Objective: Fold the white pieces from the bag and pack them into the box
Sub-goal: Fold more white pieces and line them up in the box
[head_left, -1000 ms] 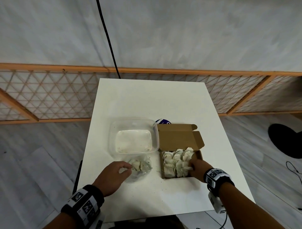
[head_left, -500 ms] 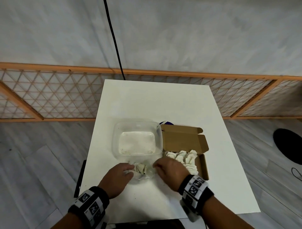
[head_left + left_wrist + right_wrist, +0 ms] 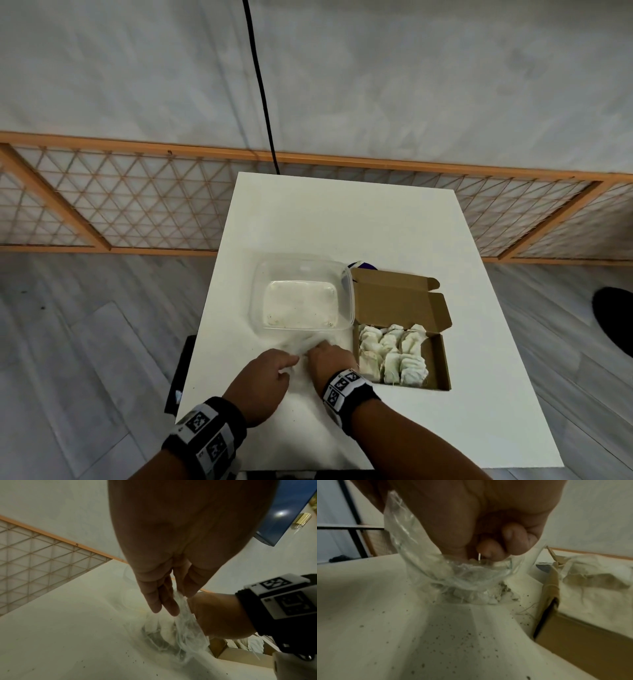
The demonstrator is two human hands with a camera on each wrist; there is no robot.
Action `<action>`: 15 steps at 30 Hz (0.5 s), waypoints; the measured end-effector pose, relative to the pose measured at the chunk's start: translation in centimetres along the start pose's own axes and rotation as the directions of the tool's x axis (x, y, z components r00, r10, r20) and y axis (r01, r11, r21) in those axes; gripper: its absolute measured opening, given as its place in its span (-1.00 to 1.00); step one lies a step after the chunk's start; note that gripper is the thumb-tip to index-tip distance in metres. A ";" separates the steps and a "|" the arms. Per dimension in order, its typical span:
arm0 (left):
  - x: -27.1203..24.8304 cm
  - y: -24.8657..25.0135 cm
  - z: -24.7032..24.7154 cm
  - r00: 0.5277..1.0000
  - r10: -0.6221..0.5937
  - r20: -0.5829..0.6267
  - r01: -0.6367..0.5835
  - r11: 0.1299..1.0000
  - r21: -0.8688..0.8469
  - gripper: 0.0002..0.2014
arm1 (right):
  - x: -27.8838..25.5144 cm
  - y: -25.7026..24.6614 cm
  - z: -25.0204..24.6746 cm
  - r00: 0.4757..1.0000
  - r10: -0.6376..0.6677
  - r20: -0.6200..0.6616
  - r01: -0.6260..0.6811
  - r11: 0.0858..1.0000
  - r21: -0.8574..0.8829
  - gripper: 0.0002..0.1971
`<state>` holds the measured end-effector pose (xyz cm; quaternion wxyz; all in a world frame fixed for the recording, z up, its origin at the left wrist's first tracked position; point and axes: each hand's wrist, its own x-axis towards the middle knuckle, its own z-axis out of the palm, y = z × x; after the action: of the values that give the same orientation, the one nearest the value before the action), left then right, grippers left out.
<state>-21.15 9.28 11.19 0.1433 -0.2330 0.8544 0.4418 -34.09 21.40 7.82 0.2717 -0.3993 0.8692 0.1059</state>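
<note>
- Left hand (image 3: pixel 171 563) pinches the clear plastic bag's (image 3: pixel 187 632) edge, holding its mouth open.
- Right hand (image 3: pixel 481 524) reaches inside with curled fingers — whether it grips a white piece (image 3: pixel 471 596) is unclear.
- Cardboard box (image 3: pixel 435 363) sits just beside on the worktop (image 3: pixel 342 219), already holding folded pieces — a short carry.

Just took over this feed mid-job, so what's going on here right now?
A person is packing white pieces into a cardboard box on a white table. The open box already holds two rows. Both hands are now at the clear plastic bag beside it: the left hand pinches the bag's edge, and the right hand reaches into its mouth toward the pieces left inside. A clear tub sits behind the bag.
</note>
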 end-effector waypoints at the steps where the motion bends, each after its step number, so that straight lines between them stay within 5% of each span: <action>1: -0.1 0.0 -0.1 1.000 0.002 -0.004 -0.002 1.000 -0.006 -0.56 | -0.1 0.1 -0.1 1.000 -0.003 -0.021 0.003 1.000 0.021 -0.67; 6: -0.3 -0.3 -0.9 0.999 -0.007 -0.043 0.005 0.998 -0.064 -0.57 | -2.0 0.9 -2.0 0.992 0.016 -0.126 0.017 0.966 0.257 -0.74; 15: -0.3 -0.2 -1.5 0.998 -0.044 -0.033 0.039 0.990 -0.135 -0.62 | -6.6 4.3 -7.4 0.957 0.164 -0.238 0.098 0.589 0.802 -0.84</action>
<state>-20.82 8.03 12.00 0.1210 -0.2676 0.8202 0.4909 -36.68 25.43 17.50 0.2920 -0.2274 0.8593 -0.3532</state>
